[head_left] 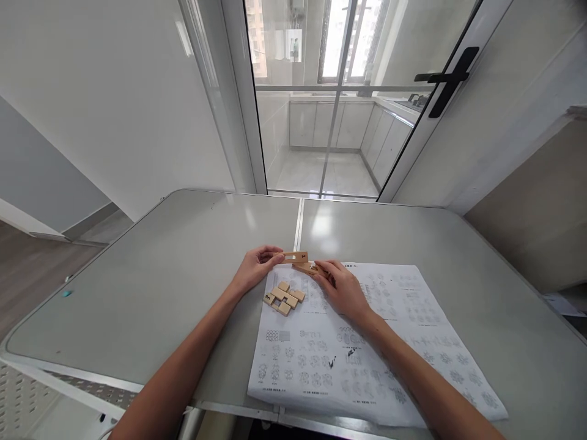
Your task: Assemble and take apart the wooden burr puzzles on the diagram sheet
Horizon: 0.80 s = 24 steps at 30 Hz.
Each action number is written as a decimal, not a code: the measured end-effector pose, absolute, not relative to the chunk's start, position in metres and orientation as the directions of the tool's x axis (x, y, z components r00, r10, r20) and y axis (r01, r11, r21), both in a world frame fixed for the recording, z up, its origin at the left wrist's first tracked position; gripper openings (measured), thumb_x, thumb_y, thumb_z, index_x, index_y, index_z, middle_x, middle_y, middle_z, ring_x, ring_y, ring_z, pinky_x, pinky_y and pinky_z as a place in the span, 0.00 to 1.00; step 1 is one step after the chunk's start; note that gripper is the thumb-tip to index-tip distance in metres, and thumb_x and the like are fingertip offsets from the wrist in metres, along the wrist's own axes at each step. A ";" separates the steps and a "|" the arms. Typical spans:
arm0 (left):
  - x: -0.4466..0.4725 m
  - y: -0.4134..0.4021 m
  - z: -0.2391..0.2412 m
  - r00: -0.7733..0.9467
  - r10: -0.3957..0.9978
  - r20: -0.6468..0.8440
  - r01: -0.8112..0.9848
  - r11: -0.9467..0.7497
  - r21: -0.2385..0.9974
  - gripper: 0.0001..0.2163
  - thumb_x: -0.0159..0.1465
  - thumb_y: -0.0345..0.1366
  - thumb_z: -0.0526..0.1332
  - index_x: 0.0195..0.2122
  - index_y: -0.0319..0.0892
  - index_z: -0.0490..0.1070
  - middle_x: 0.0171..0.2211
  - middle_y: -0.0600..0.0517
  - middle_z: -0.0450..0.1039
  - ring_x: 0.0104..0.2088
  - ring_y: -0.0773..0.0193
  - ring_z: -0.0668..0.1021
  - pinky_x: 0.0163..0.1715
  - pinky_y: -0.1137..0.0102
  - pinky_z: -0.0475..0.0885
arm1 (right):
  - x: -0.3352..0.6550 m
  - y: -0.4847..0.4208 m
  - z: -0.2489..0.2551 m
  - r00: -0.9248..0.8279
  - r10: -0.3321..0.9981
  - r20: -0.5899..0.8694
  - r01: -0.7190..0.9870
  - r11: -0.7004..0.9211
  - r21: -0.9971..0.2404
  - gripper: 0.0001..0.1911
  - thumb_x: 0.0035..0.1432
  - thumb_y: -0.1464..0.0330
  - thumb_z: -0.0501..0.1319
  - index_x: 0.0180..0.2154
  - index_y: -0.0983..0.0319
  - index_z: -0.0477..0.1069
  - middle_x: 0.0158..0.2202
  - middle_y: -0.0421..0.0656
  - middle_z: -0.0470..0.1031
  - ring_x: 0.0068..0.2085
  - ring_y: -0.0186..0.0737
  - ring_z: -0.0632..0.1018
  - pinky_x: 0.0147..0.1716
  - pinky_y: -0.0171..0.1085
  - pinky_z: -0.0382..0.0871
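My left hand [255,267] pinches one end of a flat wooden puzzle piece [296,257] with a slot and a printed number, held just above the table. My right hand [342,288] is closed on a second wooden piece [308,268] that sits under and against the first one. Below the two hands, a cluster of joined wooden pieces [284,297] lies flat at the left edge of a large printed sheet [367,354] covered with small diagrams.
The grey folding table [174,269] has a seam down its middle. A small blue object [66,293] lies at its left edge. Behind the table stands a glass sliding door [330,98] with a black handle [447,79].
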<state>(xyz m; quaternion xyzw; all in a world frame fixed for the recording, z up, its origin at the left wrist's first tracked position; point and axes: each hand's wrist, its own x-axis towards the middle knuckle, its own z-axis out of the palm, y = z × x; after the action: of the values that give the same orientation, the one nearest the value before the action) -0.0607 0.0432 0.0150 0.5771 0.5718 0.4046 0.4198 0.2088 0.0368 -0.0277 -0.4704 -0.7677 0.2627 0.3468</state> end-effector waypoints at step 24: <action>-0.027 0.041 0.005 0.034 0.970 0.242 0.612 -0.211 0.762 0.15 0.68 0.51 0.65 0.43 0.44 0.80 0.38 0.51 0.80 0.32 0.62 0.75 0.40 0.65 0.73 | 0.205 0.033 -0.023 -0.421 0.855 0.302 0.574 0.509 -0.641 0.17 0.73 0.65 0.59 0.60 0.55 0.70 0.57 0.47 0.78 0.47 0.50 0.83 0.44 0.46 0.78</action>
<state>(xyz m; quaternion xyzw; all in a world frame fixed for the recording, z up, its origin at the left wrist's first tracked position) -0.0273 0.0415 0.0051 0.6794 0.5822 0.3796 0.2355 0.2046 0.0333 -0.0229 -0.4402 -0.8118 0.2274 0.3091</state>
